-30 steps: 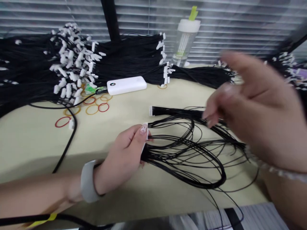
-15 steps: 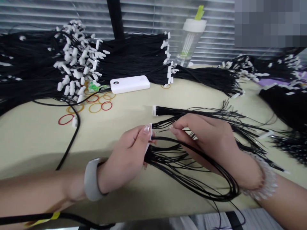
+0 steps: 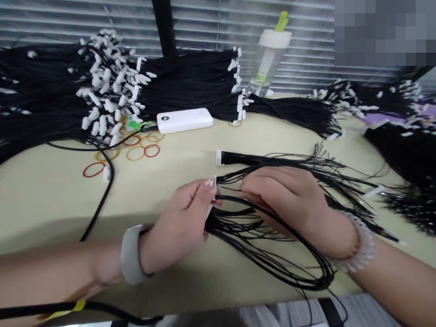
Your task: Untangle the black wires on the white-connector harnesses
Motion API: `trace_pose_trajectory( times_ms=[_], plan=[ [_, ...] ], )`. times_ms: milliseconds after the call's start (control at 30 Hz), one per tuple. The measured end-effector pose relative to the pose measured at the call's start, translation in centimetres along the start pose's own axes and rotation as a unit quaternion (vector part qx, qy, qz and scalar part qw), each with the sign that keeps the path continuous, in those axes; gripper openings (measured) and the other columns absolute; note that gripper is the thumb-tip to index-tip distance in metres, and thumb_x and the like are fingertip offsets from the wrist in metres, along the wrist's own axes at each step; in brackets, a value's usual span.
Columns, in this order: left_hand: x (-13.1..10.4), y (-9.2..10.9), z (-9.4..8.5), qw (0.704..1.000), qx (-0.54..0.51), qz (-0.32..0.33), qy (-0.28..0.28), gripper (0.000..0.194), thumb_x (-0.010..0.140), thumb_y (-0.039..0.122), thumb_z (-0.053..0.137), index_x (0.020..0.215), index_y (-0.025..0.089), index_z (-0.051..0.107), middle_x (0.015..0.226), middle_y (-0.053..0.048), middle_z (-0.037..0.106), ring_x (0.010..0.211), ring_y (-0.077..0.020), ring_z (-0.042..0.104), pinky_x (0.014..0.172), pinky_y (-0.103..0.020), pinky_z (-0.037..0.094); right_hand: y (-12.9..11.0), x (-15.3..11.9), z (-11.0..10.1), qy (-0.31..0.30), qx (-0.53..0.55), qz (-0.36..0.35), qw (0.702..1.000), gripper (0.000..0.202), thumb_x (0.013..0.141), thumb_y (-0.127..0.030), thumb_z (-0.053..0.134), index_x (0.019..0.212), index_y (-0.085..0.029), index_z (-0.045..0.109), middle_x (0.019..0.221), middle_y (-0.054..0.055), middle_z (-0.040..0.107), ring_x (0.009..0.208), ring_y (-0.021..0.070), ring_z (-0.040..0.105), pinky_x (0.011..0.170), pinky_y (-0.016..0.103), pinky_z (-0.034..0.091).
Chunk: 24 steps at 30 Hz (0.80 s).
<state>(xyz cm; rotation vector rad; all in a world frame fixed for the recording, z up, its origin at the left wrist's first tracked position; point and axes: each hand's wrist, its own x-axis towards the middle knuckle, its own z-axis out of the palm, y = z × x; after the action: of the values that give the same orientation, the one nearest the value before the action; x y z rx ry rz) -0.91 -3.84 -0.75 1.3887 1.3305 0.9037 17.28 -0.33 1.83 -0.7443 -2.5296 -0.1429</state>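
Note:
My left hand pinches a white connector upright between thumb and fingers. Several black wires run from the connector and loop to the right. A second white piece shows below my thumb, partly covered by the hand. My right hand is closed, its thumb and index finger pinching a thin black wire just right of the connector. The wire's tip is too small to make out. Behind the hands lies another bundle of black wires with a white connector at its left end.
Piles of black cables with white plugs line the back. A white power bank, rubber bands and a clear bottle stand or lie nearby. More black wire bundles lie at right. A black cable crosses the left.
My right hand has shifted slightly left, its fingers drawn closer together on the thin wire near the connector. My left hand stays almost still.

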Motion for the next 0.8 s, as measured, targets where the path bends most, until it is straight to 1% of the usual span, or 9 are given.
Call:
trace_pose_trajectory(
  times_ms=[100,233,333,433,533,600,667,733,800],
  plan=[
    [0.1,0.1,0.0,1.000,0.007,-0.003,-0.004,0.037,0.085,0.046,0.032,0.068,0.017,0.047,0.060,0.002,0.049,0.055,-0.0088,0.044,0.049,-0.019,0.037,0.3,-0.1,0.0,0.011,-0.025,-0.030,0.999,0.010,0.083,-0.018,0.043,0.081,-0.015,0.052,0.078,0.004,0.059,0.073,0.0129,0.054,0.060,0.025,0.040],
    [0.0,0.1,0.0,1.000,0.008,-0.008,-0.025,0.037,0.084,0.047,0.032,0.067,0.018,0.046,0.049,0.005,0.042,0.044,-0.0077,0.040,0.040,-0.017,0.032,0.2,0.0,-0.1,0.006,-0.048,-0.075,0.996,0.017,0.085,-0.018,0.038,0.083,-0.015,0.054,0.082,0.005,0.060,0.074,0.0140,0.053,0.061,0.026,0.040],
    [0.0,0.2,-0.1,0.999,0.019,0.007,-0.029,0.036,0.085,0.044,0.032,0.064,0.017,0.044,0.047,0.005,0.039,0.042,-0.0071,0.039,0.039,-0.017,0.031,-0.2,0.3,-0.2,0.010,-0.092,-0.083,0.992,0.016,0.084,-0.017,0.041,0.080,-0.016,0.056,0.074,0.002,0.060,0.067,0.0121,0.050,0.057,0.025,0.038],
    [0.0,0.4,-0.1,0.999,0.022,0.005,-0.034,0.037,0.085,0.044,0.033,0.062,0.017,0.044,0.047,0.005,0.041,0.042,-0.0072,0.039,0.039,-0.017,0.031,-0.7,0.7,-0.3,0.007,-0.141,-0.092,0.986,0.018,0.084,-0.017,0.042,0.076,-0.017,0.058,0.063,0.000,0.057,0.058,0.0106,0.045,0.052,0.024,0.034],
    [-0.1,0.6,0.0,0.999,0.019,-0.006,-0.038,0.036,0.084,0.044,0.034,0.064,0.017,0.046,0.050,0.004,0.044,0.040,-0.0071,0.040,0.038,-0.018,0.032,-1.0,1.0,-0.4,-0.012,-0.159,-0.090,0.983,0.019,0.084,-0.019,0.041,0.076,-0.018,0.058,0.062,0.000,0.056,0.058,0.0109,0.044,0.052,0.024,0.033],
    [-0.1,0.6,0.1,0.999,0.006,-0.007,-0.032,0.036,0.084,0.045,0.034,0.064,0.017,0.047,0.049,0.005,0.043,0.040,-0.0070,0.041,0.037,-0.017,0.032,-0.7,1.1,-0.7,-0.030,-0.157,-0.063,0.985,0.018,0.085,-0.019,0.041,0.078,-0.019,0.058,0.067,0.000,0.057,0.062,0.0116,0.047,0.053,0.024,0.033],
    [0.0,0.6,0.2,1.000,-0.017,-0.015,-0.011,0.035,0.083,0.046,0.035,0.068,0.017,0.049,0.051,0.004,0.045,0.042,-0.0073,0.043,0.038,-0.017,0.035,0.2,0.9,-1.4,-0.017,-0.163,0.000,0.986,0.016,0.084,-0.025,0.044,0.078,-0.017,0.056,0.073,0.003,0.057,0.067,0.0127,0.049,0.053,0.024,0.034],
    [0.3,0.4,0.3,0.998,-0.047,-0.026,0.022,0.035,0.082,0.047,0.037,0.071,0.017,0.050,0.058,0.003,0.049,0.045,-0.0078,0.045,0.039,-0.018,0.038,1.6,0.3,-2.3,0.006,-0.172,0.089,0.981,0.026,0.080,-0.040,0.050,0.072,-0.016,0.053,0.074,0.005,0.055,0.066,0.0139,0.049,0.051,0.025,0.033],
    [0.5,0.3,0.3,0.995,-0.079,-0.034,0.053,0.035,0.081,0.049,0.038,0.072,0.017,0.050,0.063,0.002,0.051,0.048,-0.0085,0.047,0.040,-0.019,0.042,3.2,-0.5,-3.1,-0.023,-0.160,0.167,0.973,0.038,0.073,-0.054,0.052,0.062,-0.017,0.050,0.064,0.004,0.053,0.057,0.0128,0.046,0.046,0.025,0.031]
  ],
)
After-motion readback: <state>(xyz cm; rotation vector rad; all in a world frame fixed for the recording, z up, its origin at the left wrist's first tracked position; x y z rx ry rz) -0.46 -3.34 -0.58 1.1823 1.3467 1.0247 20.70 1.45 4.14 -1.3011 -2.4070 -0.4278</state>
